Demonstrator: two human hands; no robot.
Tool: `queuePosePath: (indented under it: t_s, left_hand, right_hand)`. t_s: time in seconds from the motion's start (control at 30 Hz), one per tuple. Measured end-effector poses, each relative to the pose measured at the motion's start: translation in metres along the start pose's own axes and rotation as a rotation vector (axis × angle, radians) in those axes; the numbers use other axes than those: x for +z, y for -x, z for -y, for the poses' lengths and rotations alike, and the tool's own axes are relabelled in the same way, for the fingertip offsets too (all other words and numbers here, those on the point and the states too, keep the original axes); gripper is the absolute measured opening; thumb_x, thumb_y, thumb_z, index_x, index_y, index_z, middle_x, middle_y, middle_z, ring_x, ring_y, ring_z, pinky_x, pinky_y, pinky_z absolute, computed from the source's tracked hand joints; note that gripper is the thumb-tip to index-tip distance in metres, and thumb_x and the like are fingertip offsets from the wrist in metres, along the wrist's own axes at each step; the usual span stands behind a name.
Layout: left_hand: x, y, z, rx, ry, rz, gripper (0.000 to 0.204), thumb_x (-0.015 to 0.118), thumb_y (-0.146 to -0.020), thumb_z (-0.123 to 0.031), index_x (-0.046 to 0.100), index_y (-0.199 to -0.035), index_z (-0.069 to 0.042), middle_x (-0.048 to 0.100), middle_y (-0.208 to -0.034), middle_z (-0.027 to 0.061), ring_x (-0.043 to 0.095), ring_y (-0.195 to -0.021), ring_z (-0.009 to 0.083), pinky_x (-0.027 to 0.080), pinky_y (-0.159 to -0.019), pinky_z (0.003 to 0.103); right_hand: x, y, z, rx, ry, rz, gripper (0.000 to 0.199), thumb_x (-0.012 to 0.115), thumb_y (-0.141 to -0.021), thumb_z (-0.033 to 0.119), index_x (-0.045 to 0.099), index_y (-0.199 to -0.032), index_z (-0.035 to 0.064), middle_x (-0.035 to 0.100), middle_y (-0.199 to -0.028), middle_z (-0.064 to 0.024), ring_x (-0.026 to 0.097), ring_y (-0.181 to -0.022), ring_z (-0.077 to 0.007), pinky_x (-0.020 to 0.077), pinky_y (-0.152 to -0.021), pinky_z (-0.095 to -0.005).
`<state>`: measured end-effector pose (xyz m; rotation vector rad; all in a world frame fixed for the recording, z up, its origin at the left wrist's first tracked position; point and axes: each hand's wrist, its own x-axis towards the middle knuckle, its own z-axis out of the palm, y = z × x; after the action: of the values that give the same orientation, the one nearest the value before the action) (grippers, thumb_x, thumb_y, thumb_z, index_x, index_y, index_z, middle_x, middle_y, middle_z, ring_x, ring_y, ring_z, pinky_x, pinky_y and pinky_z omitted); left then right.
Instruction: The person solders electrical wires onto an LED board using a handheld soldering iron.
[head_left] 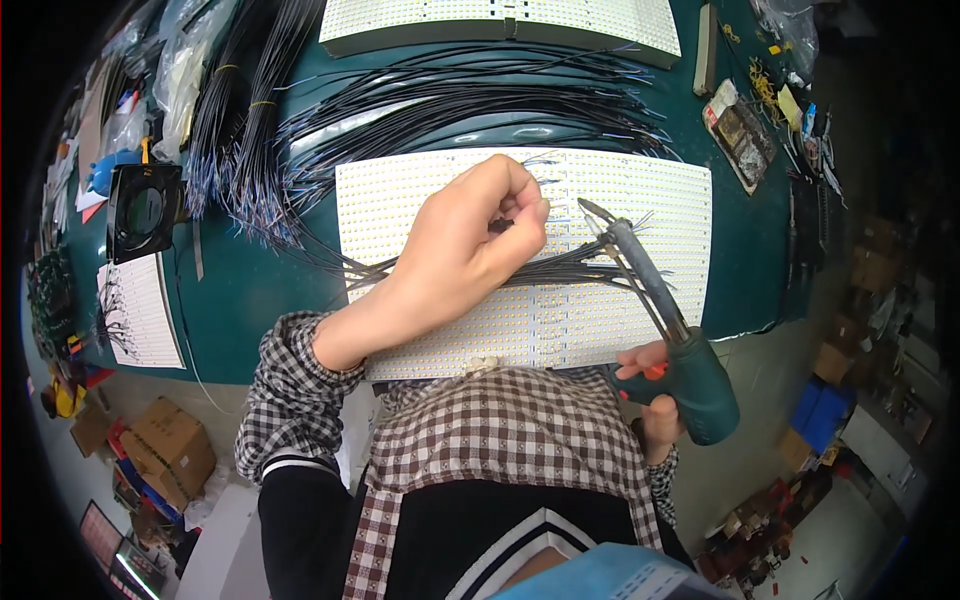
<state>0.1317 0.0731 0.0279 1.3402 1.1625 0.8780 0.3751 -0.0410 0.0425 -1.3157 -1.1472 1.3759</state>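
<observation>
My left hand (470,235) pinches a thin black wire (560,270) from a bundle lying across a white LED panel (400,210) on the green table. My right hand (650,390) grips the teal handle of a soldering iron (650,290). Its metal tip points up and left, ending just right of my left fingers, over the panel's middle seam.
More black wire bundles (450,110) spread behind the panel, with a second LED panel (600,25) at the far edge. A small black fan (145,210) and a small white board (140,310) sit left. Parts and bags clutter the right edge (740,130). Cardboard boxes (170,445) stand on the floor.
</observation>
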Motion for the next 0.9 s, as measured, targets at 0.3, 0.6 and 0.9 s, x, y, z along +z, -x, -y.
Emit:
queuePosePath:
  t_s: [0.3,0.6,0.9]
  left_hand:
    - [-0.002,-0.002,0.001,-0.015,-0.022,-0.014,0.012,0.06,-0.083,-0.009,0.053,-0.087,0.0,0.059,-0.08,0.0082,0.06,-0.073,0.0156,0.05,-0.064,0.027]
    - [-0.002,-0.001,0.002,-0.026,-0.045,-0.011,0.012,0.06,-0.082,-0.009,0.053,-0.087,0.0,0.059,-0.078,0.0085,0.06,-0.071,0.016,0.05,-0.063,0.028]
    - [0.0,-0.001,0.007,0.03,-0.072,-0.006,0.008,0.055,-0.089,-0.007,0.05,-0.087,-0.001,0.048,-0.074,-0.002,0.042,-0.064,0.0034,0.036,-0.054,0.019]
  right_hand:
    - [0.004,-0.001,0.002,-0.003,0.051,0.015,0.072,0.066,-0.08,0.055,0.05,-0.108,-0.009,0.06,-0.094,-0.0164,0.064,-0.081,-0.0231,0.0556,-0.066,-0.0289]
    - [0.004,-0.001,0.003,0.009,0.096,0.021,0.07,0.064,-0.081,0.055,0.052,-0.108,-0.0083,0.061,-0.094,-0.0171,0.064,-0.08,-0.0233,0.0545,-0.065,-0.0288]
    - [0.005,-0.001,-0.004,-0.01,0.082,-0.003,0.067,0.064,-0.082,0.054,0.053,-0.106,-0.0077,0.061,-0.093,-0.0159,0.065,-0.081,-0.0242,0.0546,-0.065,-0.0302]
